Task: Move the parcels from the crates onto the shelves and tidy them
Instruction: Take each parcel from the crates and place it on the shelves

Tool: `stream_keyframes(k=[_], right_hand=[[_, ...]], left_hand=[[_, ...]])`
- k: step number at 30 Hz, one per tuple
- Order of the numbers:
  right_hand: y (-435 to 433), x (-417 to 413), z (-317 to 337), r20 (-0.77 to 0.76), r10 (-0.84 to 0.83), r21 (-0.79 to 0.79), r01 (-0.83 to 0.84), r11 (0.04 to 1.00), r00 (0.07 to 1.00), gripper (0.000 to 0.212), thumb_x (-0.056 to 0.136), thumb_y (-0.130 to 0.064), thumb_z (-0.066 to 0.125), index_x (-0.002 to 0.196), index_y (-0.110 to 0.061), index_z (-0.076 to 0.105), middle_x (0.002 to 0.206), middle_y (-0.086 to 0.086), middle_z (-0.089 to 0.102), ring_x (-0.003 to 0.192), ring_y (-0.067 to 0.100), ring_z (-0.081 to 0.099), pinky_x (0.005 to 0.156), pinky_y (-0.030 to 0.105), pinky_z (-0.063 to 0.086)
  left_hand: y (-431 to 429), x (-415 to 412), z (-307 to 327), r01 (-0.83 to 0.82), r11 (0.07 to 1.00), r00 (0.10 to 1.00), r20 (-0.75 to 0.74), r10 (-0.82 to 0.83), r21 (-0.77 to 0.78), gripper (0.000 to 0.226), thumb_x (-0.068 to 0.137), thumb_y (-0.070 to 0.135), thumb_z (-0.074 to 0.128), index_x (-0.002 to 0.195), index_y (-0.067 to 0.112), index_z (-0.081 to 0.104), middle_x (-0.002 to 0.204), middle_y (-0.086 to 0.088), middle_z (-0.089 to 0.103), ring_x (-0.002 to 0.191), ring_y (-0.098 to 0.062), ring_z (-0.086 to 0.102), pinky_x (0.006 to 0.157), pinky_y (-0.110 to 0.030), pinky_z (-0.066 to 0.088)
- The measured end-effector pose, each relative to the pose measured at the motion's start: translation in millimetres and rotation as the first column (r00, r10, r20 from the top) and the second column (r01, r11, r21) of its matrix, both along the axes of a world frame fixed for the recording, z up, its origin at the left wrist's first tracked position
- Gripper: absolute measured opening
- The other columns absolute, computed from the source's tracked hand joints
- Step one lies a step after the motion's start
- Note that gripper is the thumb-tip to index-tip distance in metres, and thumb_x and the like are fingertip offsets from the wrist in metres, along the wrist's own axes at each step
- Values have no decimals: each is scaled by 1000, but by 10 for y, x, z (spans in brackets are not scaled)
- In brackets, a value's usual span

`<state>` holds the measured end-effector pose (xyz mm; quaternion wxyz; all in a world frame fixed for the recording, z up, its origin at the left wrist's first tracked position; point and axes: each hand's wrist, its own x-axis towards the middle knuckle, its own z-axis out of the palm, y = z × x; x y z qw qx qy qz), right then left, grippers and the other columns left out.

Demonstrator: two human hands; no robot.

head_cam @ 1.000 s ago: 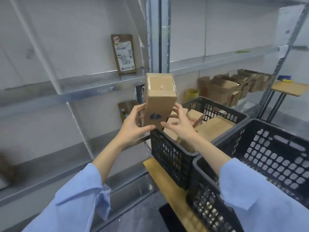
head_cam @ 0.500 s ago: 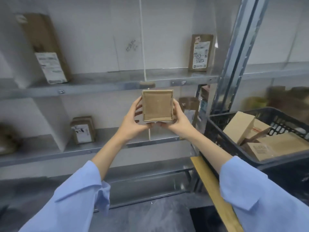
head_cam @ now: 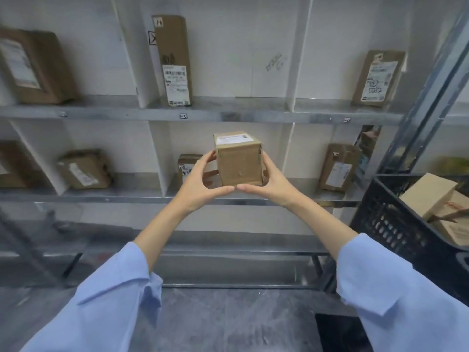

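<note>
Holding the small parcel (head_cam: 238,163) between left hand (head_cam: 200,184) and right hand (head_cam: 275,182), each grip clamped on one side, label upward. I judge this squares it for the middle shelf (head_cam: 127,199).

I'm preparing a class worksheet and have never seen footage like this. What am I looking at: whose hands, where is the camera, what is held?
No machine here: a person in blue sleeves works with bare hands. The camera sits on their head, looking forward and down, so you see the arms as they do. The left hand and right hand hold a small cardboard box between them, label on top, in front of metal shelves. Several compartments hold parcels. At the right, a black crate holds more.
</note>
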<state>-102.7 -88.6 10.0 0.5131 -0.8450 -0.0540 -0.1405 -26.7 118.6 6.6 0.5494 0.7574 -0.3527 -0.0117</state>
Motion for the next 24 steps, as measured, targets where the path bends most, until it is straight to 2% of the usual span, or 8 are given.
stream_keyframes(k=[3, 5, 10, 14, 18, 20, 22, 24], right_hand=[[232, -21, -3, -11, 20, 20, -20, 1000, 1000, 105, 71, -46, 84, 153, -34, 20, 155, -7, 35, 138, 15, 40, 114, 40, 38], [370, -30, -5, -11, 27, 14, -27, 1000, 1000, 102, 75, -36, 85, 153, -33, 20, 154, -7, 36, 136, 12, 40, 112, 38, 39], [697, -34, 0, 36, 50, -49, -48, 998, 998, 106, 73, -21, 87, 151, -32, 15, 155, -13, 30, 130, -12, 33, 103, 13, 34], [904, -47, 12, 76, 82, -71, -76, 995, 994, 116, 72, -24, 87, 156, -28, 7, 157, -15, 27, 141, 5, 31, 110, 27, 36], [1050, -40, 15, 94, 118, -65, -112, 992, 989, 115, 71, -11, 87, 156, -26, 11, 156, -11, 32, 134, 6, 41, 93, 11, 42], [1108, -49, 47, 88, 138, -74, -131, 989, 987, 114, 69, -18, 89, 154, -28, 14, 155, -14, 32, 127, -4, 45, 92, 9, 42], [1163, -54, 75, 81, 148, -84, -141, 986, 986, 113, 67, -22, 91, 152, -31, 17, 149, -27, 31, 123, -9, 46, 94, 11, 42], [1217, -50, 95, 68, 148, -92, -142, 986, 987, 111, 66, -22, 92, 149, -35, 19, 141, -38, 29, 124, -10, 45, 97, 11, 42]], left_hand=[[278, -36, -58, -22, 1000, 1000, -22, 22, 7, 102, 64, 45, 87, 148, 31, 31, 146, 10, 44, 132, -10, 47, 109, -41, 43], [433, -86, -68, -35, 999, 999, -11, 35, 4, 106, 63, 42, 87, 149, 35, 26, 149, 11, 41, 132, -12, 47, 108, -45, 43], [764, -160, -43, -71, 997, 994, 88, 68, 28, 117, 62, 44, 86, 154, 38, 14, 155, 11, 32, 134, -11, 42, 108, -43, 43], [989, -186, -22, -77, 997, 994, 78, 75, 21, 115, 64, 38, 84, 155, 39, 14, 146, 15, 37, 122, 1, 49, 100, -31, 50], [1142, -236, 15, -83, 996, 995, 58, 84, -18, 114, 65, 41, 87, 154, 38, 16, 139, 25, 35, 113, 19, 48, 96, -15, 42], [1192, -268, 32, -82, 996, 996, 37, 84, -48, 114, 63, 45, 88, 153, 39, 19, 145, 21, 34, 121, 12, 47, 99, -14, 40], [1237, -288, 37, -89, 993, 995, 25, 92, -80, 115, 59, 51, 86, 152, 38, 20, 151, 19, 32, 128, 1, 47, 103, -19, 41], [1283, -291, 31, -116, 989, 993, 25, 119, -87, 116, 59, 55, 84, 153, 37, 18, 153, 17, 31, 130, -1, 45, 102, -21, 42]])
